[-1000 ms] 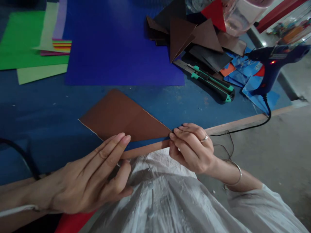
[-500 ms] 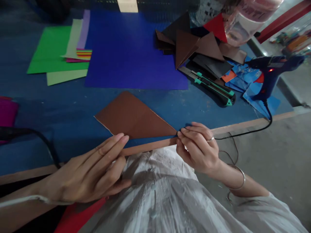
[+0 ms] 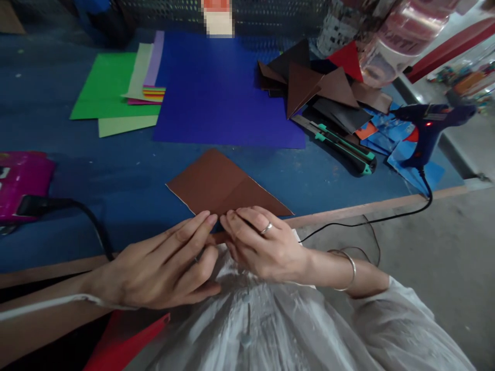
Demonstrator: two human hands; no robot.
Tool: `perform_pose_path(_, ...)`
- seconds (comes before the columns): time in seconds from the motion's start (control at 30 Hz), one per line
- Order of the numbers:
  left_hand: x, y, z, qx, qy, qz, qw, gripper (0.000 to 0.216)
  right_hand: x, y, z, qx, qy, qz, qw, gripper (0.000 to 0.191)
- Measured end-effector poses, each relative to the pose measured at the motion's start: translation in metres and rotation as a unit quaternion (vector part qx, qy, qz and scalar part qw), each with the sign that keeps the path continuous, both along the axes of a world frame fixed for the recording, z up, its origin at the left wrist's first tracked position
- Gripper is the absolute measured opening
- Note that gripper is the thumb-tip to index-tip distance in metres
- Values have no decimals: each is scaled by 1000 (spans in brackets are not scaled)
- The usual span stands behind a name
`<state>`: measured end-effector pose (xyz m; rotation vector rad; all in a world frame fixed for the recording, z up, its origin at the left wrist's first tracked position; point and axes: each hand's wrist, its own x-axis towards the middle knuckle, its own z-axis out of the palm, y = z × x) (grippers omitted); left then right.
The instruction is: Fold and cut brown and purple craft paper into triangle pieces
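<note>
A brown sheet of paper or card (image 3: 220, 183), folded into a kite-like shape, lies near the front edge of the blue table. The fingertips of my left hand (image 3: 166, 263) rest on its near edge, with the fingers stretched out and the thumb apart. Right beside them, my right hand (image 3: 266, 242), wearing a ring, has its bent fingers pressed together on the same near edge, gripping it. Its thumb is mostly hidden beneath. The paper's pointed right corner sticks out past my right fingers.
A large blue sheet (image 3: 228, 103) lies behind, beside green sheets (image 3: 108, 87). To the right are a utility knife (image 3: 340, 147), brown and black folded pieces (image 3: 305, 87), and a glue gun (image 3: 425, 129) with a trailing cord. A magenta device (image 3: 27, 180) with a plugged-in cord sits left.
My right hand has slid left along the paper's near edge, from its right corner to beside my left fingertips. My left hand stays on the edge. The whole view has shifted slightly.
</note>
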<state>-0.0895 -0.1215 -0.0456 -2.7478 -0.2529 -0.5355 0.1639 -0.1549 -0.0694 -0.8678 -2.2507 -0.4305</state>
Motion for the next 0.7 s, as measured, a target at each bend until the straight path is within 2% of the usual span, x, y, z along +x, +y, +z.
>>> perform_pose_path(0.13, 6, 1, 7, -14, -16, 7, 1000, 37, 21, -4, 6, -20, 0, -5, 1000, 19)
perform_pose_path(0.3, 10, 3, 9, -5, -25, -8, 1000, 34, 50, -13, 6, -22, -6, -41, 999, 25)
perform_pose_path(0.47, 4, 1, 6, -41, -34, 45, 998, 32, 74, -23, 1, -10, -5, -75, 997, 26)
perform_pose_path(0.6, -6, -1, 5, -25, -31, 31, 999, 31, 82, -27, -4, -11, -11, -85, 996, 28)
perform_pose_path(0.7, -11, 1, 10, -29, -25, 45, 998, 32, 81, -27, -5, -16, -1, -79, 997, 30)
